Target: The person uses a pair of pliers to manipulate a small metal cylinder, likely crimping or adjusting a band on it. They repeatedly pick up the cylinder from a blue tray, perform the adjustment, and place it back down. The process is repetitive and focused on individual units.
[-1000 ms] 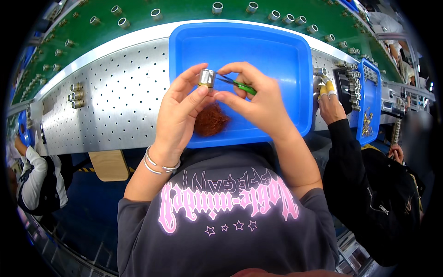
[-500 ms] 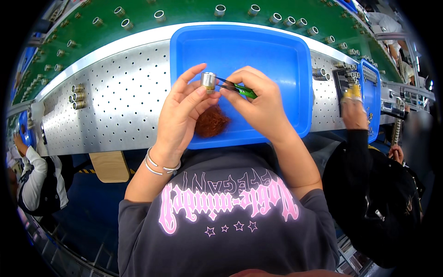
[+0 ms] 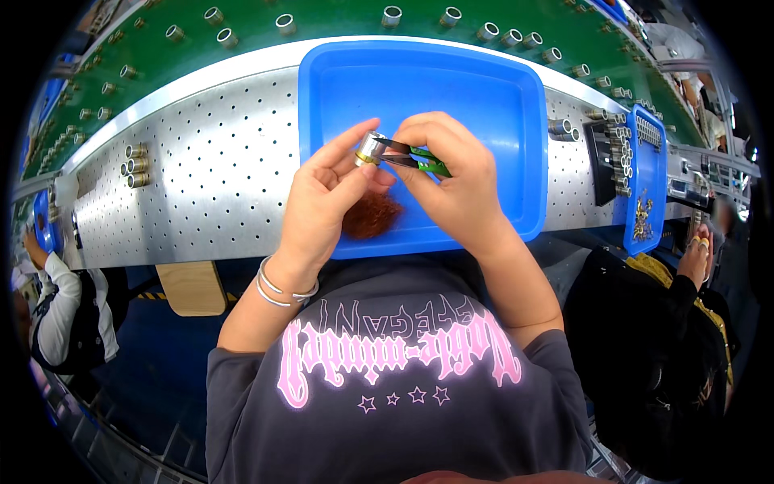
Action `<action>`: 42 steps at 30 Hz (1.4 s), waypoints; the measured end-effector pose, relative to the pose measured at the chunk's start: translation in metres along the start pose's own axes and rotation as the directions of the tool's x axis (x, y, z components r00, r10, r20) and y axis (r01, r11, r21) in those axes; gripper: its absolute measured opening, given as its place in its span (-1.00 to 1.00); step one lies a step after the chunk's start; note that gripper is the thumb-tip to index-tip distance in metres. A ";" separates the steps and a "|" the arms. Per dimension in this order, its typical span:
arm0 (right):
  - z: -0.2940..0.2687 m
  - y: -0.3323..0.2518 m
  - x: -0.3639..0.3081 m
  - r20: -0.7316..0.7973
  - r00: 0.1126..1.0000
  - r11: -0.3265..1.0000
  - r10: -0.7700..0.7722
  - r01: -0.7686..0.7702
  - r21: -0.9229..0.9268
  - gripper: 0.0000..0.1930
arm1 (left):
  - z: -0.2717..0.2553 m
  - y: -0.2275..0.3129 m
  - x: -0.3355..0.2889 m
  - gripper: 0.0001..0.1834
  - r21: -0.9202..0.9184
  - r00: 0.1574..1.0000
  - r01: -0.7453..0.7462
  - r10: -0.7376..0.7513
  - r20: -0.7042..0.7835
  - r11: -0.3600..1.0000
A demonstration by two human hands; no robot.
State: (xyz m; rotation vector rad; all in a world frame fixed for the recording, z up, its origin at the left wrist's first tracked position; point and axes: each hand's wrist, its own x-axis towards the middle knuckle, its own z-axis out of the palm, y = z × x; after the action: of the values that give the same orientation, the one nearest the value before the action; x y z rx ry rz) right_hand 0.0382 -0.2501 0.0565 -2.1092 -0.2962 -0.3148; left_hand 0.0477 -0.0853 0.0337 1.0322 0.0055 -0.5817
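Observation:
Above the blue tray (image 3: 427, 52), my left hand (image 3: 322, 189) grips a short silver metal sleeve (image 3: 370, 148) with a yellowish band at its lower end. The sleeve leans to the right, pinched between thumb and fingers. My right hand (image 3: 455, 165) is closed round a green-handled tool (image 3: 427, 165) with two dark, slim, pointed prongs spread apart. These prongs reach to the sleeve's right side; I cannot tell whether they touch it. Below my hands, a reddish-brown tangle of fine strands (image 3: 371, 216) lies in the tray.
Perforated metal worktop (image 3: 226, 153) surrounds the tray, with several sleeves (image 3: 137, 167) grouped at left. Beyond runs a green conveyor (image 3: 322, 20) carrying scattered sleeves. At right are a black holder (image 3: 601, 165), a narrow blue tray (image 3: 657, 173) of small parts and a co-worker's hand (image 3: 695, 254).
The sleeve has tilted to the right in my left hand. The tool's prongs have spread wider and moved up along it. The co-worker's gloved hand at right has drawn back from the black holder.

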 end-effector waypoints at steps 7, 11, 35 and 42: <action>0.000 0.001 -0.002 -0.014 0.997 0.996 -0.079 0.078 -0.043 -0.78 | 0.002 -0.005 -0.002 -0.56 0.085 0.999 -0.037 0.035 0.034 0.996; -0.001 0.002 -0.002 -0.031 0.996 0.995 -0.089 0.087 -0.045 -0.79 | 0.004 -0.005 -0.001 -0.56 0.051 0.997 -0.056 0.054 0.049 0.997; -0.003 0.003 -0.011 0.000 0.998 0.995 0.062 -0.062 -0.073 -0.86 | 0.011 0.003 -0.003 -0.49 -0.061 0.992 -0.116 0.112 -0.065 0.991; -0.006 0.002 -0.012 -0.004 0.996 0.994 0.085 -0.085 -0.063 -0.86 | 0.012 0.002 -0.003 -0.50 -0.049 0.992 -0.109 0.106 -0.067 0.993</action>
State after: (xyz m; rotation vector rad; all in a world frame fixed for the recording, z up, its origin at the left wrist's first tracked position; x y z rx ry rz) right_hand 0.0265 -0.2570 0.0537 -2.1772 -0.1970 -0.2778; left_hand 0.0427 -0.0926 0.0424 0.9938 0.0216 -0.4480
